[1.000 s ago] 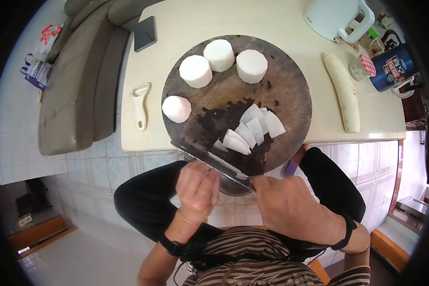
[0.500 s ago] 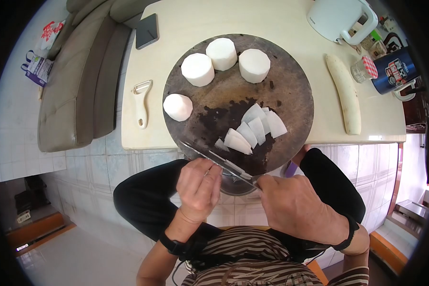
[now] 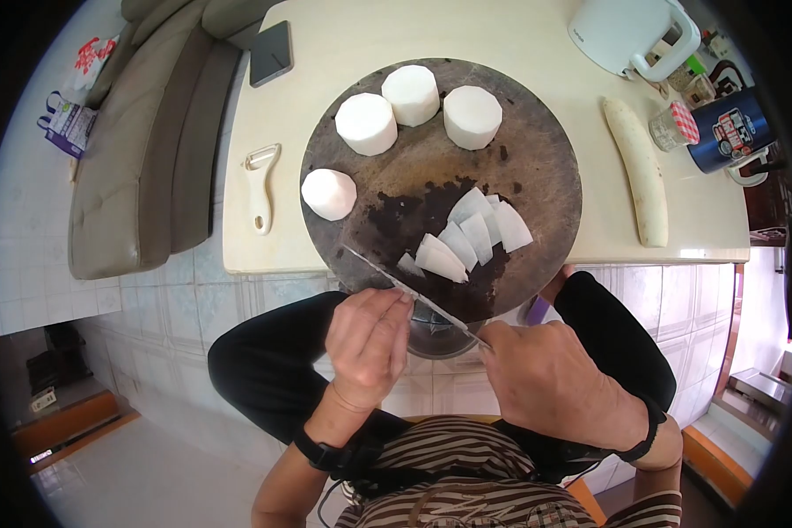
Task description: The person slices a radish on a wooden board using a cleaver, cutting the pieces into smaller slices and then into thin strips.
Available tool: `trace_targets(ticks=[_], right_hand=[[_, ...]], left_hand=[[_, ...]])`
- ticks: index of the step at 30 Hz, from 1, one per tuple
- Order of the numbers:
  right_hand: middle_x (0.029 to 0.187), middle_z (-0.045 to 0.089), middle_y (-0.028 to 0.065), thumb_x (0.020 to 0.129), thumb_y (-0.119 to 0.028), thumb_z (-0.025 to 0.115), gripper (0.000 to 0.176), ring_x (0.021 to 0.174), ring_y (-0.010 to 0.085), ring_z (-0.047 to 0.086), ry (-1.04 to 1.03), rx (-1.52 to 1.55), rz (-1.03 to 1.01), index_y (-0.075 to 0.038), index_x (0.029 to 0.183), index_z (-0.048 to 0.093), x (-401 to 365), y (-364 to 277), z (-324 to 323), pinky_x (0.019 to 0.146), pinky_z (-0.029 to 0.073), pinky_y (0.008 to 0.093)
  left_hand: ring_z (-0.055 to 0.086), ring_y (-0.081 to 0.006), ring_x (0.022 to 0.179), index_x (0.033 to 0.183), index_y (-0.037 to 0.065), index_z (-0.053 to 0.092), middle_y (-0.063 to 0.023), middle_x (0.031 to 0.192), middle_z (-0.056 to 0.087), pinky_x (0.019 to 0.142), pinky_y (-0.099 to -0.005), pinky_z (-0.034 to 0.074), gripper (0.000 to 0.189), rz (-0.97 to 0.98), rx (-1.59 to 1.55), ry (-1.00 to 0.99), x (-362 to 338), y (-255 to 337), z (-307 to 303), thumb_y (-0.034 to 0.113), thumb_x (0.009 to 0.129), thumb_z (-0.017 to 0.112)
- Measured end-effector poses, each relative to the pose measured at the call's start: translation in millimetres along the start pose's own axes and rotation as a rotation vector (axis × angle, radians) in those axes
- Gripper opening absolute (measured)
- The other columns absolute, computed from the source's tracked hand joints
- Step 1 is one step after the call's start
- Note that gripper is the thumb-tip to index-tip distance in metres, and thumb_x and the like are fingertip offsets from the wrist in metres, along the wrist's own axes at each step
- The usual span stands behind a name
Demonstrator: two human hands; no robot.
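My right hand [image 3: 554,378] is closed around the handle of a knife [image 3: 444,314], its blade seen nearly edge-on over the near rim of a round cutting board [image 3: 431,167]. Against the blade's near side, my left hand [image 3: 368,339] has its fingers pressed together; what they pinch, if anything, is hidden. Thin slices of white radish [image 3: 475,236] lie fanned out on the board beyond the knife. Toward the far side stand peeled radish chunks [image 3: 366,124], and a rounded end piece [image 3: 329,194] rests at the left rim.
Left of the board lie a peeler [image 3: 260,189] and a phone [image 3: 271,55]. On the right are a long whole radish [image 3: 635,172], a jar [image 3: 673,128], a blue container [image 3: 730,132] and a white kettle [image 3: 620,35]. A metal bowl [image 3: 436,343] sits below the board's near edge.
The knife has turned so that its blade shows more edge-on, and the pale slices by it no longer show. Both hands stay nearly in place; the slices on the board are unmoved.
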State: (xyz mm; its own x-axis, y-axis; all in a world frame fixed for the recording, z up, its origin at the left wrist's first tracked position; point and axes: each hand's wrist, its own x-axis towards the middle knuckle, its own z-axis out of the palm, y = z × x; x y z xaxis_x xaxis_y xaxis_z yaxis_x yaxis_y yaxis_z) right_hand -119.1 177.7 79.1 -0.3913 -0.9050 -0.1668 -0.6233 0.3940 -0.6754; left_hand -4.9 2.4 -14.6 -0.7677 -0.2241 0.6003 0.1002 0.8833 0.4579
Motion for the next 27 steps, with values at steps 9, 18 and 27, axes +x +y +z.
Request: trace_targets(ticks=[9, 18, 27], right_hand=[[0.065, 0.060, 0.0200, 0.069, 0.001, 0.060, 0.015, 0.058, 0.0375, 0.064, -0.049, -0.038, 0.035, 0.004, 0.081, 0.051, 1, 0, 5, 0.052, 0.050, 0.0438], [0.065, 0.057, 0.0173, 0.068, 0.003, 0.059, 0.017, 0.052, 0.0338, 0.060, 0.065, -0.006, -0.043, 0.004, 0.082, 0.049, -1, -3, 0, 0.047, 0.046, 0.0396], [0.065, 0.058, 0.0173, 0.071, 0.000, 0.060, 0.016, 0.054, 0.0354, 0.060, 0.090, -0.079, 0.010, 0.003, 0.082, 0.049, -2, 9, 3, 0.048, 0.046, 0.0423]], left_hand=[[0.064, -0.0299, 0.082, 0.088, -0.004, 0.068, -0.0127, 0.092, 0.066, 0.070, -0.0366, 0.052, 0.025, -0.006, 0.001, 0.000, 0, 0, -1, -0.009, 0.065, 0.076], [0.064, -0.0309, 0.083, 0.090, -0.003, 0.068, -0.0142, 0.093, 0.066, 0.071, -0.0371, 0.052, 0.026, -0.046, -0.044, -0.013, 1, 0, -4, -0.009, 0.066, 0.075], [0.062, -0.0310, 0.082, 0.093, -0.003, 0.068, -0.0120, 0.092, 0.063, 0.068, -0.0362, 0.052, 0.022, 0.044, -0.056, -0.349, 34, -4, -24, -0.011, 0.072, 0.071]])
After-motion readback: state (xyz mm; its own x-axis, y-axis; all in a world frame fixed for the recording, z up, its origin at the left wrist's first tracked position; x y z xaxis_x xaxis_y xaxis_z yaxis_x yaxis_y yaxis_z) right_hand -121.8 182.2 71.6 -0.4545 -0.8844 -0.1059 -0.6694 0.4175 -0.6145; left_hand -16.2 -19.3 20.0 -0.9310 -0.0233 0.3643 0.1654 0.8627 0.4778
